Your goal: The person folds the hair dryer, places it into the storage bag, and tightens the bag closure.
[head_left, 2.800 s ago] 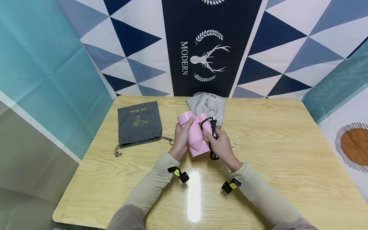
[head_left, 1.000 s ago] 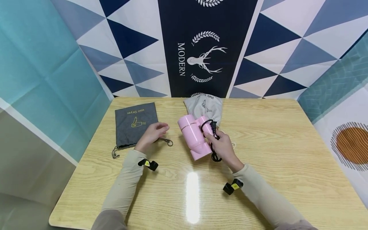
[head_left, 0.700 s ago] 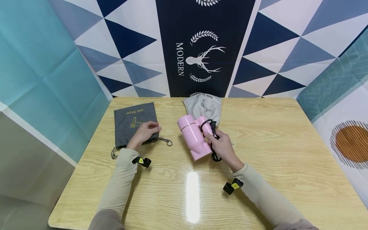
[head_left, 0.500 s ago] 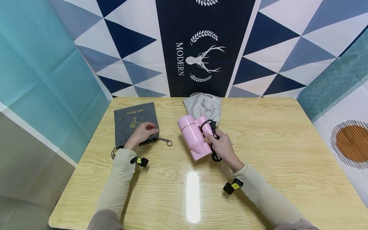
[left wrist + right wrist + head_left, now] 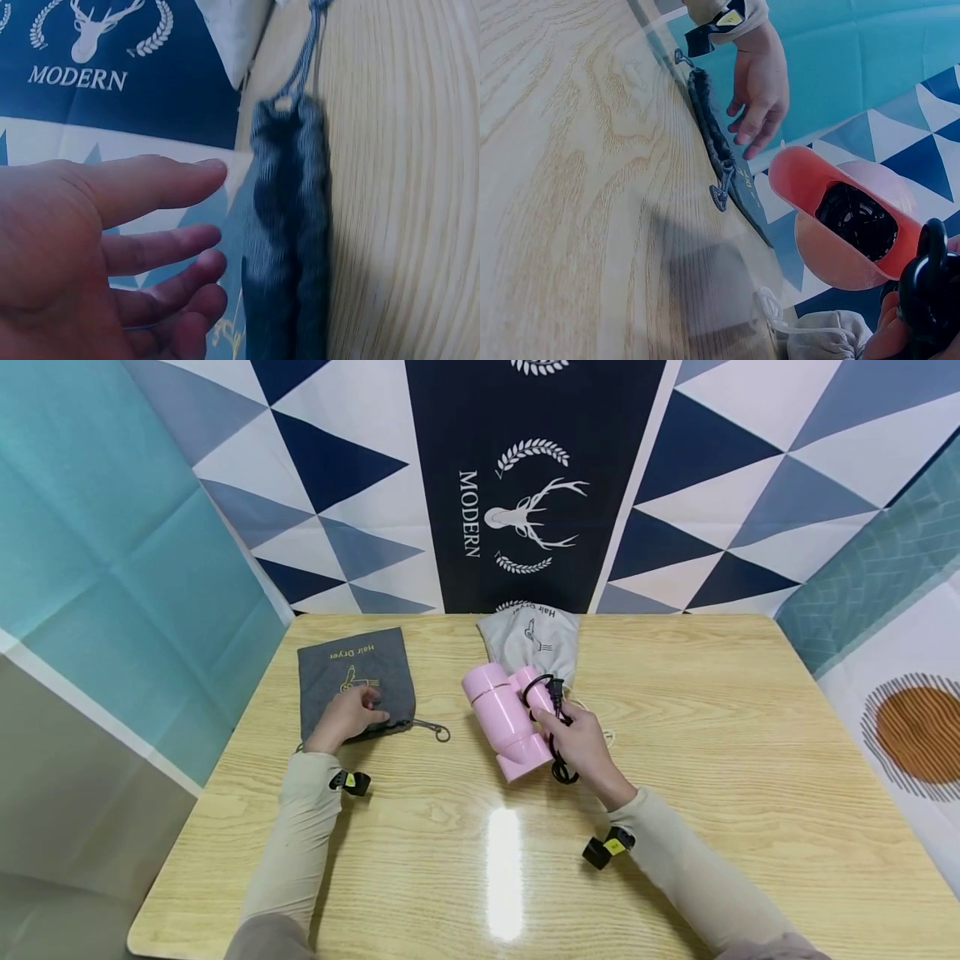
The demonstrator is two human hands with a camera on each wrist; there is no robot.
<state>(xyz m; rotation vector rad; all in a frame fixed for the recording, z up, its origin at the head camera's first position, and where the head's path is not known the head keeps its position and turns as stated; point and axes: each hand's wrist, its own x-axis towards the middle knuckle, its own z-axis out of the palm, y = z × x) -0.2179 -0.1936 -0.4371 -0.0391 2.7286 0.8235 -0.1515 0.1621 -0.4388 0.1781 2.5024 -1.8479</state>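
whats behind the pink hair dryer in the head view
A light grey bag with Hair Dryer print, its far end showing. The pink hair dryer covers some of the bag's near end, which cannot be seen.

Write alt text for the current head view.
A person's right hand holds a pink hair dryer with a bundled black cord over a wooden table; the left hand is over a dark gray drawstring bag. A light gray bag lies behind.

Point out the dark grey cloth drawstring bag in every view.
Head: dark grey cloth drawstring bag, left of centre.
Left wrist: bag, right of centre, meeting the bottom edge.
Right wrist: bag, upper middle, slanting.
Shared landmark: the bare left hand, visible in all three.
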